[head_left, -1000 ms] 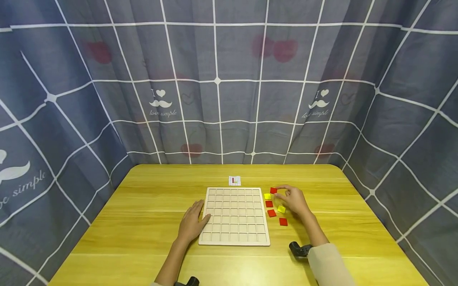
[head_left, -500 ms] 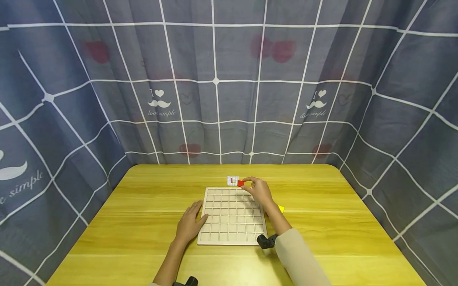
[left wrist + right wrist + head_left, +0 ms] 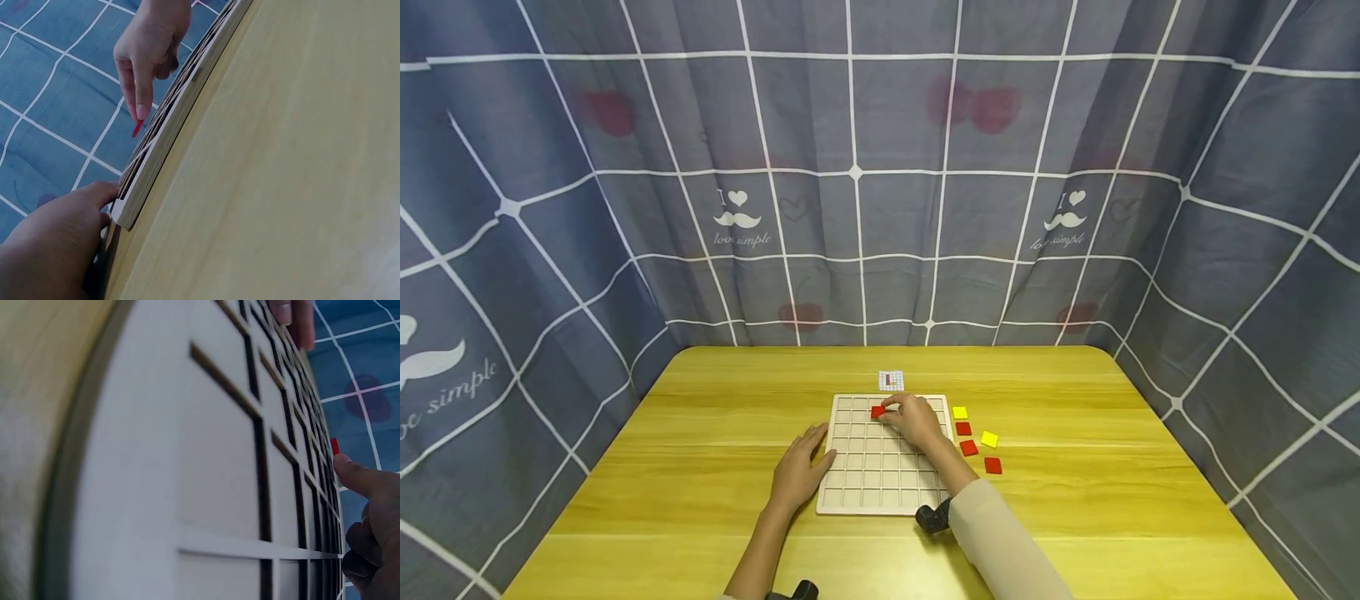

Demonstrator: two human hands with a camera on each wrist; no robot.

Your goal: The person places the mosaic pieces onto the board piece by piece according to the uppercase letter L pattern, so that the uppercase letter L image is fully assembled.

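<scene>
Between thumb and fingers my right hand (image 3: 914, 418) pinches a red square tile (image 3: 877, 412) over the upper part of the wooden grid board (image 3: 857, 498). In the left wrist view the red tile (image 3: 137, 129) is tilted and appears just above the board's surface; the right wrist view shows only a bit of the red tile (image 3: 334, 445) at the thumb tip. My left hand (image 3: 799, 468) rests at the board's left edge, its thumb touching the rim and its fingers lying straight on the table. The right forearm hides part of the board's right side.
Right of the board lie a yellow tile (image 3: 960, 412), a red tile (image 3: 963, 428) and several other loose tiles. A small printed pattern card (image 3: 891, 381) lies behind the board. The table (image 3: 715, 433) ends at a checked curtain (image 3: 895, 208).
My right hand picked up the red tile right of the board, carried it left past the card, then brought it over the board's upper cells. My left hand stayed at the left edge.
</scene>
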